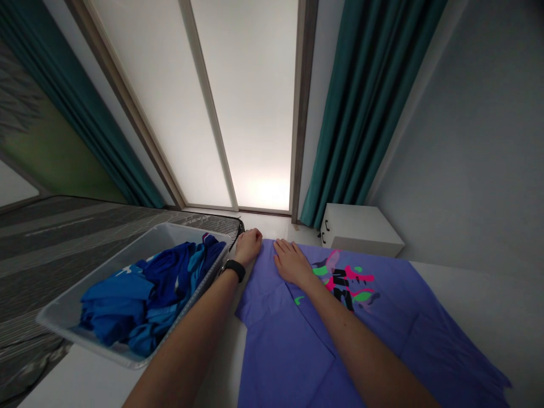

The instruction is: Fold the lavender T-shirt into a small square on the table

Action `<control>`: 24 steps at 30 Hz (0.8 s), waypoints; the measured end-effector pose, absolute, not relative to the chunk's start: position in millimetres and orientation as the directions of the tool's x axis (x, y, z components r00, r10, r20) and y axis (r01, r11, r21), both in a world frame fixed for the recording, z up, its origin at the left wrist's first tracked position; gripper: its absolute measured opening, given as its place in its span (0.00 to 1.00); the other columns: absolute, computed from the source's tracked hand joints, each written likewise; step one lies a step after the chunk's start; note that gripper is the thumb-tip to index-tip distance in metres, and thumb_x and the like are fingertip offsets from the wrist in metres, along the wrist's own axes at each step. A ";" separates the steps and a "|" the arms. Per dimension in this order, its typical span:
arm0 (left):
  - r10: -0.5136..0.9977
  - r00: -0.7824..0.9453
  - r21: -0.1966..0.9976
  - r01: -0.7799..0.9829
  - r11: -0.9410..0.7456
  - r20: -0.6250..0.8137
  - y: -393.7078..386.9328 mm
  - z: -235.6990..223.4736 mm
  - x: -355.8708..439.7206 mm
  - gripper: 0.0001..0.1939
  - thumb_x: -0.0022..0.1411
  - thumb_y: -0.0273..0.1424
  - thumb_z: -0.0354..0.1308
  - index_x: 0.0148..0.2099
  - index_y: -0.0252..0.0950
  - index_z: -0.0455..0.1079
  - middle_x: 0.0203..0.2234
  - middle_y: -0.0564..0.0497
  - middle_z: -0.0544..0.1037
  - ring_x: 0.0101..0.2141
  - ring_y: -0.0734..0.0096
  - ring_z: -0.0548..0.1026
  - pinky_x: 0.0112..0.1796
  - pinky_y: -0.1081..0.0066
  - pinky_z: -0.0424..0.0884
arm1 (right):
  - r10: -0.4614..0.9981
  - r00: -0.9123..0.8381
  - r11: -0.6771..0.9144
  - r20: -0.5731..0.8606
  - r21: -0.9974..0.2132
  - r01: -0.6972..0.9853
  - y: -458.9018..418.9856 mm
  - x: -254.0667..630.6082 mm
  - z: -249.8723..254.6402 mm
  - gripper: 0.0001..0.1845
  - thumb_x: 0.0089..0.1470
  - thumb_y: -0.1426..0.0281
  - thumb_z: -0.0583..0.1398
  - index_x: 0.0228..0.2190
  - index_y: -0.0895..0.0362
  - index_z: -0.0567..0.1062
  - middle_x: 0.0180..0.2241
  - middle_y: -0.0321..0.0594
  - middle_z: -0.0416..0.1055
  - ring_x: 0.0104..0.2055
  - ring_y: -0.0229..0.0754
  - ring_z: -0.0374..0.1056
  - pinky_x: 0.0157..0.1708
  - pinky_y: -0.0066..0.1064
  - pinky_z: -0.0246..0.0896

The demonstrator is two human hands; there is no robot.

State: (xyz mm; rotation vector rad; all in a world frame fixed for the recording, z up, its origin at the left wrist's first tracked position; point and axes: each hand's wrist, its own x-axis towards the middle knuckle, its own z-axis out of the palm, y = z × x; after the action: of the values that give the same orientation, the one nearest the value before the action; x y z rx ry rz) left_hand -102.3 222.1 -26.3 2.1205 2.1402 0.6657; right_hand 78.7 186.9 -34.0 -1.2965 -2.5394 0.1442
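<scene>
My right hand (291,262) lies flat on a periwinkle T-shirt (272,334), with its fingers spread near the shirt's far edge. The shirt is spread on a white surface and bears a neon pink, green and black print (345,282). My left hand (249,246), with a black watch (235,270) on its wrist, sits at the shirt's far left edge. Its fingers curl down, and I cannot tell whether they pinch the fabric. Just left of that arm stands a grey plastic basket (106,266) holding crumpled blue clothes (144,294).
The basket rests partly on a dark grey striped bed cover (63,238). A white bedside cabinet (361,229) stands beyond the shirt, against the wall. Teal curtains (365,113) hang beside a frosted glass door (250,102).
</scene>
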 end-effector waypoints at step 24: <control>0.970 0.023 0.244 0.966 -0.083 0.241 206.0 -19.5 -95.2 0.17 0.68 0.32 0.46 0.49 0.38 0.75 0.47 0.46 0.79 0.50 0.61 0.73 0.52 0.65 0.64 | 0.825 -0.545 0.559 0.148 -0.352 0.751 195.3 93.6 -8.6 0.26 0.65 0.67 0.47 0.62 0.60 0.62 0.64 0.49 0.59 0.67 0.45 0.52 0.67 0.46 0.36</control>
State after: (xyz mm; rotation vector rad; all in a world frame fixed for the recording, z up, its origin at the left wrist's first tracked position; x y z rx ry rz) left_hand -95.2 206.0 -19.5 2.2379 2.1189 0.5442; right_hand 93.6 195.3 -8.6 -1.3007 -2.5004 0.3573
